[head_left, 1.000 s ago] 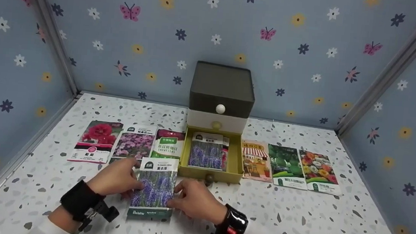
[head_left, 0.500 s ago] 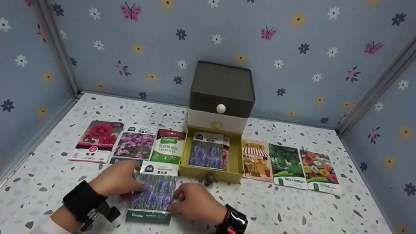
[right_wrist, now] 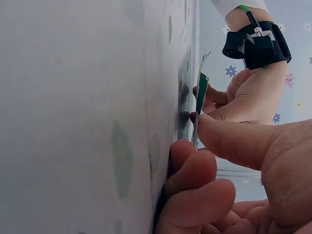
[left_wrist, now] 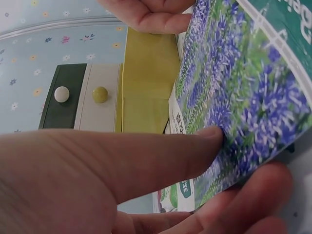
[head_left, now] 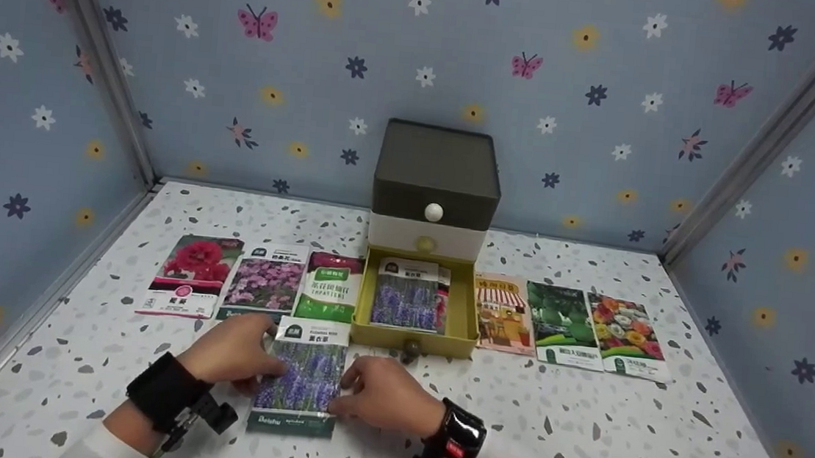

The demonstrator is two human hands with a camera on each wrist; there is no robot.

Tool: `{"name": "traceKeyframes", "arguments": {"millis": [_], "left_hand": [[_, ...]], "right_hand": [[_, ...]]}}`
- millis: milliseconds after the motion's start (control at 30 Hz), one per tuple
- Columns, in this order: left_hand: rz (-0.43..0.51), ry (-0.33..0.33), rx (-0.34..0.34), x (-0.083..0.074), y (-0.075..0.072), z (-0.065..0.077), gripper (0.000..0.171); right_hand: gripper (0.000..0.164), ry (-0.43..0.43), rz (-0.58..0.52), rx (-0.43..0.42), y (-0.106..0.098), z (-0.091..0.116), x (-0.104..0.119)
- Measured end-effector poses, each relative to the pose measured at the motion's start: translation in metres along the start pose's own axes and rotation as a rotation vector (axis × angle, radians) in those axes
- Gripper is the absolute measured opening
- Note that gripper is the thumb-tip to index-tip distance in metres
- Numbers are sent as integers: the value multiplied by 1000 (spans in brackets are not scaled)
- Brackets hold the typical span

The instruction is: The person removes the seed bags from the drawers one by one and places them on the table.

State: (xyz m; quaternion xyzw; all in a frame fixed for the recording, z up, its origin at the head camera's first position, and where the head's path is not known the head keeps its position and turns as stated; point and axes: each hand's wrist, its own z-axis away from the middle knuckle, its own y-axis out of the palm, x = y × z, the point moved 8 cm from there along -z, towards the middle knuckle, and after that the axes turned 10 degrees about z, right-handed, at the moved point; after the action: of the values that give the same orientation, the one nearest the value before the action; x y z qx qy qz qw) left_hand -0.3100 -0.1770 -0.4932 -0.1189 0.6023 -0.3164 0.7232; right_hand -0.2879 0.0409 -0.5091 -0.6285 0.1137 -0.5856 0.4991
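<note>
A lavender seed packet, with purple flowers and a green bottom band, is held low over the speckled table in front of a drawer box. My left hand pinches its left edge, thumb on the printed face and fingers underneath. On the opposite edge my right hand pinches it between thumb and fingers. Seen edge-on in the right wrist view, the packet stands slightly off the tabletop. A similar lavender packet lies in the pulled-out olive drawer, partly covering a red one.
The drawer box has a dark top drawer and a white middle drawer, both pushed in. Left of it lie a red-flower packet, a pink-flower packet and a green-and-white packet. To the right are an orange packet and two more.
Both hands have brought the lavender packet slightly nearer the table's front and lower, mostly within the first half second. Since then it has barely moved. The drawer and the other packets stay put.
</note>
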Motion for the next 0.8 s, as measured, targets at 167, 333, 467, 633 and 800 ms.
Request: {"name": "traceKeyframes", "arguments": {"millis": [167, 333, 467, 633, 800], "left_hand": [[-30, 10, 1, 1, 0, 0, 73], [-29, 0, -7, 1, 0, 0, 70], [-33, -7, -3, 1, 1, 0, 67], [-55, -10, 0, 0, 1, 2, 64], [-75, -15, -3, -1, 1, 3, 66]], "right_hand": [[31, 5, 7, 3, 0, -1, -1], [32, 18, 14, 7, 1, 0, -2], [33, 10, 17, 7, 1, 1, -1], [34, -3, 16, 21, 0, 2, 0], [32, -15, 64, 17, -9, 1, 1]]}}
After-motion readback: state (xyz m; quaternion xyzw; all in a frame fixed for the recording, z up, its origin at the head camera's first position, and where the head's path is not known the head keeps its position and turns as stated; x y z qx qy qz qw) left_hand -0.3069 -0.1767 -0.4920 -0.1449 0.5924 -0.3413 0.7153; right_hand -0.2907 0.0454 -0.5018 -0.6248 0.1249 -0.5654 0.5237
